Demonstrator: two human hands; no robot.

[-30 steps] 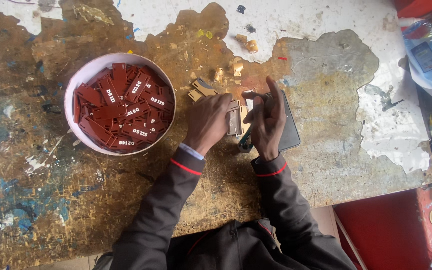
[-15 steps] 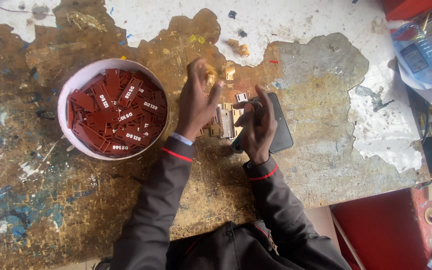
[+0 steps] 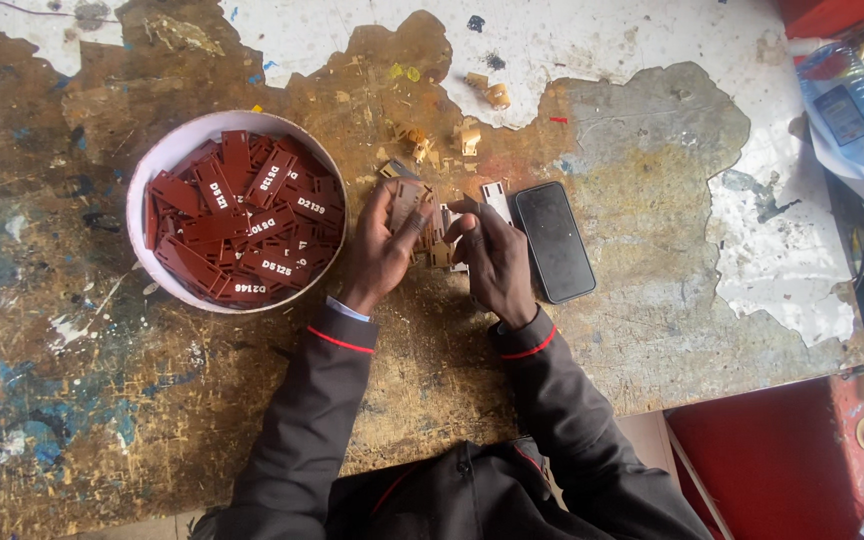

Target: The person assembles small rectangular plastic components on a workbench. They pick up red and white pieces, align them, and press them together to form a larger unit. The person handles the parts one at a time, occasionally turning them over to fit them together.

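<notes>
Beside white bowl [image 3: 157, 170], left hand [image 3: 380, 255] & right hand [image 3: 497, 262] – gripping tan pieces [image 3: 430, 232]

Worn, paint-flaked wooden table [image 3: 102, 420]

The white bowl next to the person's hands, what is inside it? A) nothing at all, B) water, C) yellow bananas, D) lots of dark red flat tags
D: the white bowl beside the left hand is filled with a heap of dark red flat tags, many with white markings on them.
</notes>
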